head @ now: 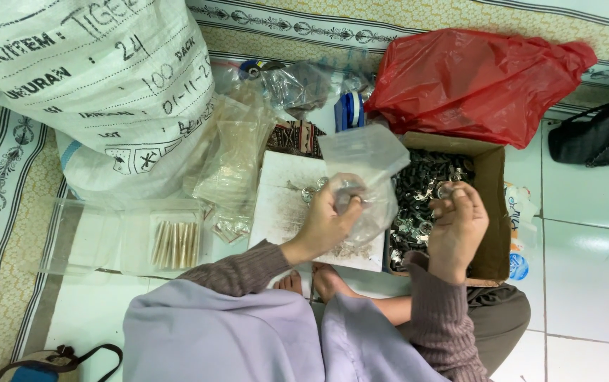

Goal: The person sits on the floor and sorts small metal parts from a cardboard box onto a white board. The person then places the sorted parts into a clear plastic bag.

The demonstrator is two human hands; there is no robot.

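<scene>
Sitting on a tiled floor [587, 233], a person works over a white board [283, 205] that serves as the surface, with an open cardboard box [492, 212] of small dark and silvery metal parts [421, 191] just to its right. Risk, as a judgement: the thin clear plastic bag [368, 170] is pinched only at its mouth, so a slack grip could let it sag or tip and spill its contents onto the board; small parts carried between box and bag could also slip from the fingertips and scatter on the floor. Left hand [329, 216]: fingers curled together and clamped on the bag's gathered mouth, holding the bag upright above the board's right edge. Right hand [458, 223]: raised over the box, fingers bent inward and nearly closed; it appears to pinch a few small silvery parts at the fingertips, though this is too small to confirm. Surroundings: a clear plastic tray [117, 240] holding pale sticks [175, 244] lies to the left, a large white woven sack [85, 85] behind it, and a red plastic bag [478, 81] beyond the box.
</scene>
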